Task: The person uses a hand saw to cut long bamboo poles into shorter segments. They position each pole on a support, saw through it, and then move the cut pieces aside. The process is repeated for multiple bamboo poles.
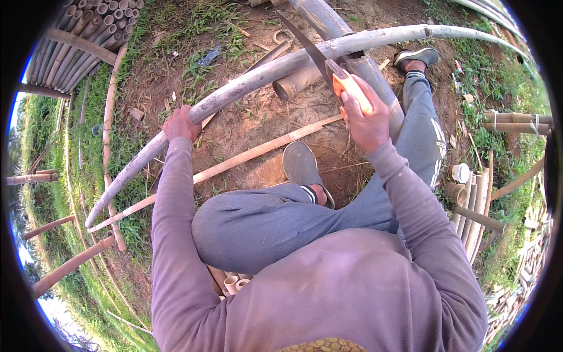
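The left hand (182, 124) grasps the long pole (252, 87), which lies across the upper side of the thick gray log (377, 77); the right hand (368, 117) is wrapped around the saw (321, 60) by its orange handle (352, 92). The pole is in one piece, so sawing through it appears undone; no kerf shows.

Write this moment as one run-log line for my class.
left hand: grips long pale pole | right hand: holds saw by orange handle | blade: over pole, contact unclear | pole: crosses over thick grey tube
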A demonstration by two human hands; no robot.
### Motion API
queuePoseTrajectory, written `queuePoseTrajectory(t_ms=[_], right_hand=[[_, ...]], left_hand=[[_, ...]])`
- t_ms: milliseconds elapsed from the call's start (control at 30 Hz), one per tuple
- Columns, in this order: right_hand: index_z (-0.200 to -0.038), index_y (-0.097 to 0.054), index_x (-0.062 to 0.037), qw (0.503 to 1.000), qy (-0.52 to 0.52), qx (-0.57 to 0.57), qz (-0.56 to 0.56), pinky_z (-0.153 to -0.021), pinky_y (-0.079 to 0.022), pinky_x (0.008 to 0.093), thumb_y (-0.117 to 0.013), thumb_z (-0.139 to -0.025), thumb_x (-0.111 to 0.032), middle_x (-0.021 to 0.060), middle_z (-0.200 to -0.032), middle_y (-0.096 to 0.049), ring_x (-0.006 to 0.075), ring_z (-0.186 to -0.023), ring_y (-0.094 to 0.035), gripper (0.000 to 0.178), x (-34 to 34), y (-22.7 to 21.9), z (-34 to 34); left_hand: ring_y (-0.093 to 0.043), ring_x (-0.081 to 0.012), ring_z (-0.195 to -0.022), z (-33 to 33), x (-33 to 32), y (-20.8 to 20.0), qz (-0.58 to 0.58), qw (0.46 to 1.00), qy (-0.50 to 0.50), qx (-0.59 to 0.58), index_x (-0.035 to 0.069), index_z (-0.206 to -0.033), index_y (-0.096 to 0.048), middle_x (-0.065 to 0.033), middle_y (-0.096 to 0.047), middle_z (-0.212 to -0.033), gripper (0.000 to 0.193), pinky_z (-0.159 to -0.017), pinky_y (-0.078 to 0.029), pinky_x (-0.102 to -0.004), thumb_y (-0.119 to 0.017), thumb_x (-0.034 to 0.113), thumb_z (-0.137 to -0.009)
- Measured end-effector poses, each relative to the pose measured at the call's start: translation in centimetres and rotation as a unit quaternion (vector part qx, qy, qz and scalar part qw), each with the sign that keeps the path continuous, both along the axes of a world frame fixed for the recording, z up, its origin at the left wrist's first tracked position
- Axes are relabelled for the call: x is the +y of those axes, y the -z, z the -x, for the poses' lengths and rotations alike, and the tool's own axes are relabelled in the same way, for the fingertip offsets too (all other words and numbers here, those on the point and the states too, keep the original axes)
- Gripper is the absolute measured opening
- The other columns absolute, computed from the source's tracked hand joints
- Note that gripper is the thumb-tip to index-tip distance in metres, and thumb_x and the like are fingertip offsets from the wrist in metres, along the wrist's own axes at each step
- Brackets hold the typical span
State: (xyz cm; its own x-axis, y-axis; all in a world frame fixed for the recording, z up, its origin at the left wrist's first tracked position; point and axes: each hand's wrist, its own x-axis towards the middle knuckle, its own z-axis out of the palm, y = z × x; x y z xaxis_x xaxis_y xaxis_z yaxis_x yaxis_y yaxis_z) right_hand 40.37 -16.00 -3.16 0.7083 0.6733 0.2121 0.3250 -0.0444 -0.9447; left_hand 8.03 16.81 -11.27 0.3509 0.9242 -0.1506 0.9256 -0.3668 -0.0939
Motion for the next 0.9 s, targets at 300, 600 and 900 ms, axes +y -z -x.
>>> queuePoseTrajectory(t_ms=[300, 600, 900], right_hand=[[-0.145, -0.059, 0.0059, 0.999, -0.006, -0.041, 0.025, -0.08, -0.055, 0.0271, -0.072, -0.105, -0.016, 0.0175, -0.126, -0.075, 0.0114, -0.091, -0.068, 0.048, -8.0, 0.5, 1.5], [-0.145, -0.06, 0.0077, 0.999, -0.032, 0.003, 0.011, -0.095, -0.058, 0.0316, -0.073, -0.101, -0.009, 0.019, -0.129, -0.076, 0.018, -0.11, -0.073, 0.048, -5.8, -0.1, 1.0], [-0.155, -0.049, 0.0075, 0.999, -0.015, 0.033, 0.032, -0.055, -0.047, 0.0191, -0.064, -0.111, -0.014, 0.012, -0.123, -0.074, 0.0012, -0.064, -0.054, 0.052, -12.0, -1.5, 3.4]], left_hand=[[-0.064, -0.0307, -0.13, 0.7, -0.5, 1.3, -0.012, 1.0, 0.008, -0.02, 0.023, -0.139, -0.064, -0.0058, -0.069, -0.134, 0.068, -0.115, -0.041, -0.048, -0.091, 0.036, -0.078], [-0.064, -0.0302, -0.129, 1.5, 0.3, 1.1, -0.011, 1.0, 0.001, -0.012, 0.024, -0.138, -0.066, -0.0052, -0.07, -0.132, 0.067, -0.113, -0.043, -0.0475, -0.091, 0.033, -0.076], [-0.064, -0.03, -0.129, 0.2, -0.5, 0.8, -0.01, 0.999, 0.006, -0.03, 0.024, -0.136, -0.067, -0.005, -0.07, -0.131, 0.065, -0.113, -0.043, -0.0478, -0.091, 0.032, -0.076]])
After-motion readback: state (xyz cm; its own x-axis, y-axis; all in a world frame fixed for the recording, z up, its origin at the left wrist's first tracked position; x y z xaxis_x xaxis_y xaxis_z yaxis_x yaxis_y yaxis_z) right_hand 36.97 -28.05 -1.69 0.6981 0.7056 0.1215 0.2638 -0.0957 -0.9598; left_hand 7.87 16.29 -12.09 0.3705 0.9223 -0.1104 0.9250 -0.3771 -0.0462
